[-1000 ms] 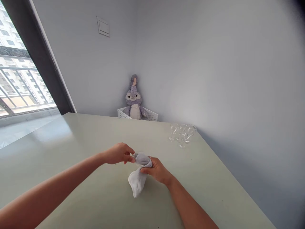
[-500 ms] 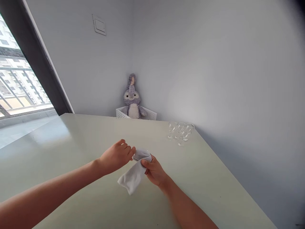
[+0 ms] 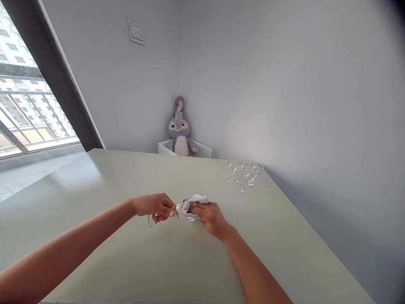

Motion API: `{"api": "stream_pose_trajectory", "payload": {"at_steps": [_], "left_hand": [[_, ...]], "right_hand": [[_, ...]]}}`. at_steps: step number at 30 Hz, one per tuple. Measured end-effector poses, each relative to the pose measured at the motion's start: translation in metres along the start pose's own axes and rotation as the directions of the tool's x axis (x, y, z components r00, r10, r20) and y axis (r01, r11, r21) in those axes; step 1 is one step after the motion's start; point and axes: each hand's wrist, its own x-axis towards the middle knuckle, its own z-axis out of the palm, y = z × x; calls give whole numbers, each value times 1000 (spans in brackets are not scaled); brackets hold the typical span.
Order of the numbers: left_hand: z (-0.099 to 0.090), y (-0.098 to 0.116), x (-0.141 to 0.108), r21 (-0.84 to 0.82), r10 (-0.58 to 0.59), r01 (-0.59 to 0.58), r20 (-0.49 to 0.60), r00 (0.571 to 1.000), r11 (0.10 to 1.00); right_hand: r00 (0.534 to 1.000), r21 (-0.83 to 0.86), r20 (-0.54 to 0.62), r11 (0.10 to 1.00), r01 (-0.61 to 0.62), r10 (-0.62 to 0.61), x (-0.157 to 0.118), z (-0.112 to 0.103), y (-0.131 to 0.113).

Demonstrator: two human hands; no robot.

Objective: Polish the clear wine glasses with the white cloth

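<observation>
My left hand (image 3: 160,207) is closed on a small clear stemmed glass (image 3: 176,210). Parts of it show on both sides of the fingers, and a curved glass edge stands out below the palm. Just to the right, my right hand (image 3: 210,216) grips a bunched white cloth (image 3: 193,207), with its fingers pushed into the folds. The cloth is right beside the glass; whether part of the glass sits inside it I cannot tell. Both hands are over the middle of the pale table (image 3: 133,261).
Several clear stemmed glasses (image 3: 245,169) stand grouped near the table's far right corner, beside the wall. Behind the far edge, a purple plush toy (image 3: 181,135) sits in a white perforated basket (image 3: 202,150). A window (image 3: 30,105) is at left.
The cloth, hanging down from my right hand before, is now bunched up around its fingers. My left hand has turned and lowered slightly, and the glass now shows in it.
</observation>
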Motion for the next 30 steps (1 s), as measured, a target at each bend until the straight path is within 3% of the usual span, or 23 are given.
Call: {"api": "stream_pose_trajectory", "payload": {"at_steps": [3,5,8,10,12,15,18,21,23,25,26,28,30], "left_hand": [[-1,-3,5,-9,-6,6,-79,997,1000],[-2,-5,7,42,-13,22,-201,980,999],[-3,-8,8,221,-11,120,-441,898,968],[-1,-9,10,357,28,208,-555,831,911],[4,-8,14,493,121,255,-609,784,832],[19,-7,21,696,302,269,-581,756,666],[35,-8,27,829,421,276,-499,757,487],[45,-11,30,896,550,272,-433,714,352],[48,-13,32,931,629,241,-363,687,275],[51,-13,35,957,678,198,-290,675,213],[51,-12,36,964,693,184,-264,671,190],[53,-10,40,971,708,169,-238,665,167],[53,-7,45,972,712,154,-234,662,177]], "right_hand": [[994,-108,-107,993,-51,39,-4,-7,15],[966,-181,-241,974,-136,90,-8,-11,26],[882,-261,-459,932,-251,109,-12,-15,33],[886,-314,-457,919,-238,73,-12,-13,25],[936,-359,-351,918,-169,35,-8,-6,10],[981,-374,-190,927,-36,-39,0,7,-16],[989,-307,-138,952,9,-54,7,15,-28],[975,-117,-205,987,-108,82,11,12,-24],[935,117,-241,964,-237,259,11,6,-15],[870,428,-168,830,-359,463,9,2,-3],[835,586,-88,706,-398,544,8,1,3],[763,831,86,377,-410,640,7,1,15],[687,944,188,63,-323,702,6,5,23]]}}
